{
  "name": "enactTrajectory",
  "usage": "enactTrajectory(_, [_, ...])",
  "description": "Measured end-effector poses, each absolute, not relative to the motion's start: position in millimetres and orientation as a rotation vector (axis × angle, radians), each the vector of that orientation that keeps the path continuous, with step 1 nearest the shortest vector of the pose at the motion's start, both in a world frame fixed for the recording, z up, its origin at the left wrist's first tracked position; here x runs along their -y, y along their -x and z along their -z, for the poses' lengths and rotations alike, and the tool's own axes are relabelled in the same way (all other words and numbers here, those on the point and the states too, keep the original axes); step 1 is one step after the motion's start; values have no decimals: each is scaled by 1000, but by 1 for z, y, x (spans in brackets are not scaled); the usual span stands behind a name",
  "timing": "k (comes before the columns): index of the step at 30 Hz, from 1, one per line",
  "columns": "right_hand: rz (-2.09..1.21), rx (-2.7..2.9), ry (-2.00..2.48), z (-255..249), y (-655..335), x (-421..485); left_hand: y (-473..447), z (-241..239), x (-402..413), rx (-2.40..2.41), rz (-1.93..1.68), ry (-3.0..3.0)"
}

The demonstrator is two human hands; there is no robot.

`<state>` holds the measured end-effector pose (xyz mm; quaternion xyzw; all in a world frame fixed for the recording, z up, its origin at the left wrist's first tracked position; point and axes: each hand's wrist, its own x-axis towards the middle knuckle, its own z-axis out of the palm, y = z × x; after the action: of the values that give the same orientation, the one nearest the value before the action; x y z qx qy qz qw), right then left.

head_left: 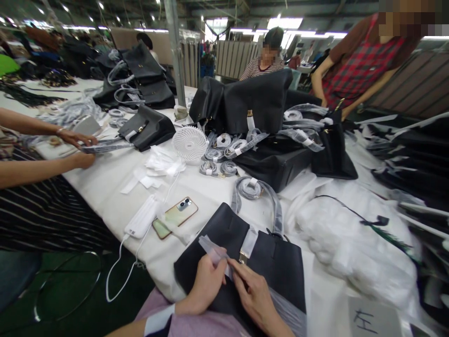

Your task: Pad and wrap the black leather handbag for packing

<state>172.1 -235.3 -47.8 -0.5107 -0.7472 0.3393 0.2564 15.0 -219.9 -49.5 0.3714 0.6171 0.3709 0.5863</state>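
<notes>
Black handbag (277,267): lies flat on the white table (115,182) right in front of you, its wrapped handle (261,196) arched away from you, a gold clasp (243,257) near its middle
Clear wrap strip (213,250): a thin plastic strip stretched over the bag's front, pinched between your two hands
Left hand (206,283): fingers curled shut on the strip's near end, thumb pressing on top
Right hand (254,295): thumb and forefinger closed on the same strip just beside the clasp, other fingers loosely bent
Risk, tearing: the strip looks flimsy; pull your hands apart too hard and it may rip or slip from the pinch
Risk, scratching: your fingertips work touching the clasp, so a slip could drag film or nails over the metal or leather
Nearby left: smartphone (175,216) and white power bank (142,217) just beside the bag, a cable (117,276) hanging off the table edge that a sleeve could snag
Beyond: small white fan (190,144), coils of wrapped straps (224,154), more black bags (266,159)
Right side: heap of white packing material (354,234) close to the bag, crowding your elbow room
Others: a co-worker's hands (75,147) at far left hold another strip, well apart from yours
</notes>
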Motion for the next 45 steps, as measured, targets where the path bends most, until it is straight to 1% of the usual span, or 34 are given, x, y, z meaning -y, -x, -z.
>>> enactTrajectory(3, [-886,2030,1420,51,-171,236,-9,45,214,-1474,-859,-807])
enactTrajectory(8, [-809,2079,1465,52,-167,235,20,35,203,-1567,-914,-892])
enactTrajectory(13, [-635,2226,1547,51,-161,233,53,24,189,-1750,-916,-1353])
enactTrajectory(16, [-539,2314,1604,52,-158,233,63,19,188,-1846,-1014,-1676])
enactTrajectory(18, [-511,2344,1622,52,-157,233,62,16,195,-1798,-1122,-2005])
enactTrajectory(19, [-504,2347,1624,52,-156,233,60,15,201,-1694,-1146,-2180])
enactTrajectory(20, [-503,2344,1618,53,-156,233,57,14,207,-1549,-1113,-2354])
enactTrajectory(22, [-509,2322,1597,53,-156,233,50,16,218,-1281,-892,-2641])
enactTrajectory(24, [-505,2302,1584,53,-156,232,47,21,224,-1282,-612,-2771])
enactTrajectory(26, [-490,2296,1590,53,-156,232,50,29,223,-1463,-405,-2774])
enactTrajectory(29, [-475,2316,1614,52,-155,233,59,43,218,-1595,-283,-2734])
enactTrajectory(33, [-512,2297,1606,55,-156,234,68,55,215,-1620,-299,-2670])
enactTrajectory(38, [-638,2134,1543,53,-160,231,68,57,215,-1598,-354,-2619])
enactTrajectory(41, [-577,2055,1452,45,-153,226,69,58,214,-1575,-379,-2608])
enactTrajectory(45, [-495,2127,1186,44,-126,214,70,57,212,-1543,-409,-2577])
